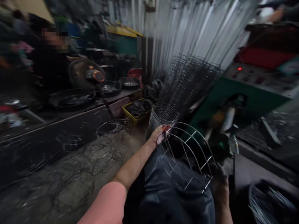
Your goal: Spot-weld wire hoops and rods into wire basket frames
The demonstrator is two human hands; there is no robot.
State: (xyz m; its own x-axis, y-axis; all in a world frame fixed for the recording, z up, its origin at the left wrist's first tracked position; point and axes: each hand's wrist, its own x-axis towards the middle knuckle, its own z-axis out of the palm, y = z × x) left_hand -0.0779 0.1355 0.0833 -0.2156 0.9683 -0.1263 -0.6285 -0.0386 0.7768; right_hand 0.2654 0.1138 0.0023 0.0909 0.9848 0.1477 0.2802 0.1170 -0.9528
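Presently, a domed wire frame, likely a fan guard, leans against the dark apron, its long axis running from the left hand down to the right hand. Left fingers curl around the upper rim, pinching the wire; right fingers are too dark to read. The left hand sits nearer the stacked wire cages.

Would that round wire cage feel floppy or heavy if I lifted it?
The wire cage looks stiff, keeping its dome shape where the left hand grips it. It is probably light, mostly gaps between thin rods. Its curved side might rock if set down.
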